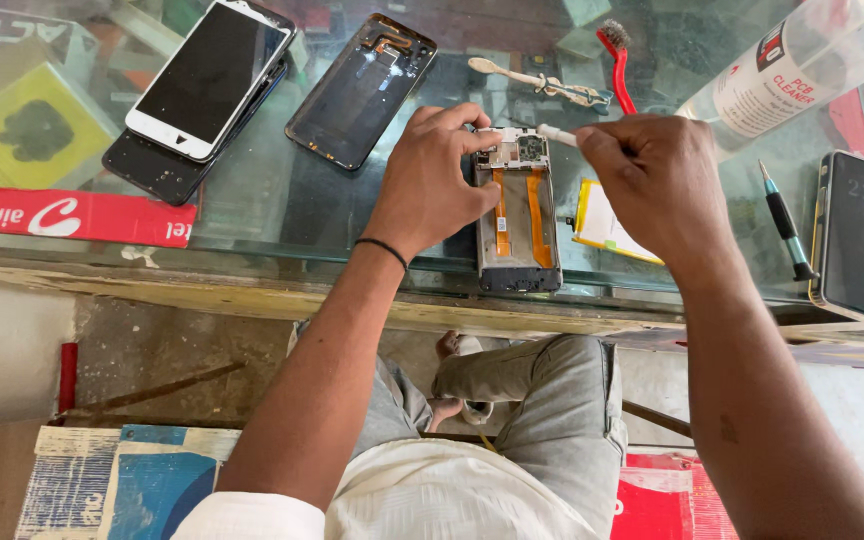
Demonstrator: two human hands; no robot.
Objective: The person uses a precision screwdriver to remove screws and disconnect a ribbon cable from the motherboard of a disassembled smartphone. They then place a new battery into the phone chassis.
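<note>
White brush handle (555, 133) pinched in right hand (652, 185); left hand (432, 180) steadies opened phone (517, 215).

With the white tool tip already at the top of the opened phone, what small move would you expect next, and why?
Probably a short stroke of the white tool across the circuit board. The right hand holds its tip at the board's edge, while the left hand steadies the opened phone on the glass counter.

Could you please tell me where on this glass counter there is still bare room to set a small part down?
Bare glass lies between the stacked phones, the black phone back frame and the left hand. It is crowded around the opened phone with orange ribbon cables and the right hand, beside the yellow-edged battery, screwdriver and dark phone.
</note>
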